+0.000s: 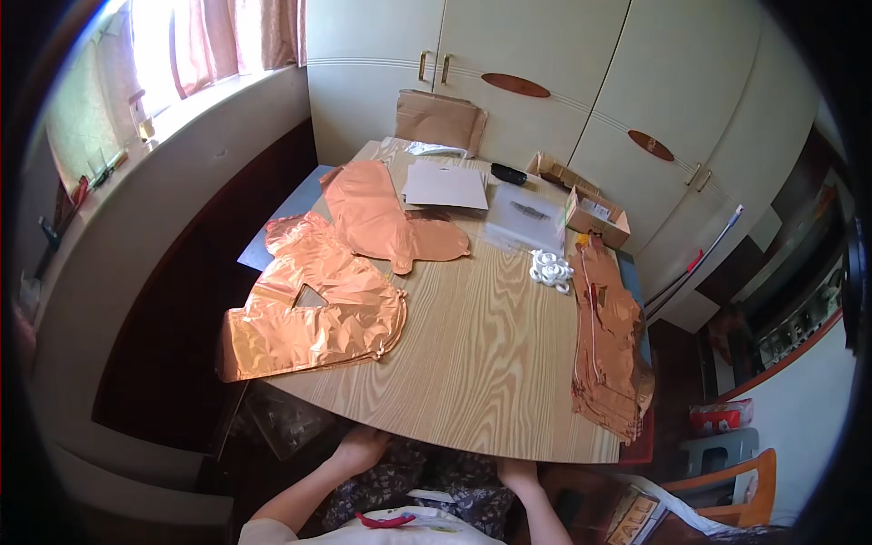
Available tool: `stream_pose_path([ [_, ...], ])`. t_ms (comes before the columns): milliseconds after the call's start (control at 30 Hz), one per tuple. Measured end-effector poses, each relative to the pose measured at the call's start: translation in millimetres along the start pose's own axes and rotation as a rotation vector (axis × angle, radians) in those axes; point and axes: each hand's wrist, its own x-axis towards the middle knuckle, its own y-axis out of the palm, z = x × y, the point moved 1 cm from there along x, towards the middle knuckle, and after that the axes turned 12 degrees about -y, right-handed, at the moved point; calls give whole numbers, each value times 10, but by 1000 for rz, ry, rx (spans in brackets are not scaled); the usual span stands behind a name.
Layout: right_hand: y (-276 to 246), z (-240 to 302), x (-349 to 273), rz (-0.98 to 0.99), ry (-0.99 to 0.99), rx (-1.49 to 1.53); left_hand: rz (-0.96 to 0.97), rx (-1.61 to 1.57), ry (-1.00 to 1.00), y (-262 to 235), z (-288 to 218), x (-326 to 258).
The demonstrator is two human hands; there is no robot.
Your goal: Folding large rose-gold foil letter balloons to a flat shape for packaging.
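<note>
The copper foil piece with a triangular opening [341,322] lies flat and wrinkled on the left of your wood-grain table [481,345], its lower left corner reaching past the edge. A second copper foil shape [372,218] meets it on the far side; you can't see clearly which overlaps which. Your left hand [359,451] is below the table's near edge, over your dark patterned clothing [418,474], and your right hand [518,470] is at the same edge, farther right. The tabletop hides the fingers of both, so I cannot tell whether they are clenched, loose or grasping anything. Along the table's right side lies a stack of copper foil [607,336], with white rings [550,271] just beside its far end. Beyond are a clear plastic sheet [522,222], pale card [445,186] and an open cardboard box [597,218]. Cream cabinets [527,41] stand behind.
</note>
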Motion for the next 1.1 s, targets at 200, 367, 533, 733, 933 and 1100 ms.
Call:
stream_pose_path([
  [200, -43, 170, -409, -113, 98, 144, 817, -97, 419, 117, -35, -595],
  [367, -72, 64, -340, 119, 70, 174, 484, -182, 295, -618, -357, -352],
  [533, -407, 387, -583, 846, -254, 191, 135, -160, 200, -1430, -462, 83],
  [733, -984, 671, -294, 719, -484, 477, -223, 56, -40, -1629, 11, 825],
  [933, -1359, 1105, 1449, -144, -883, 251, -345, -17, -135, -1472, 338, 1235],
  [1100, -1104, 1353, 2431, -200, -692, -127, -340, -151, -109, -1461, 399, 1186],
])
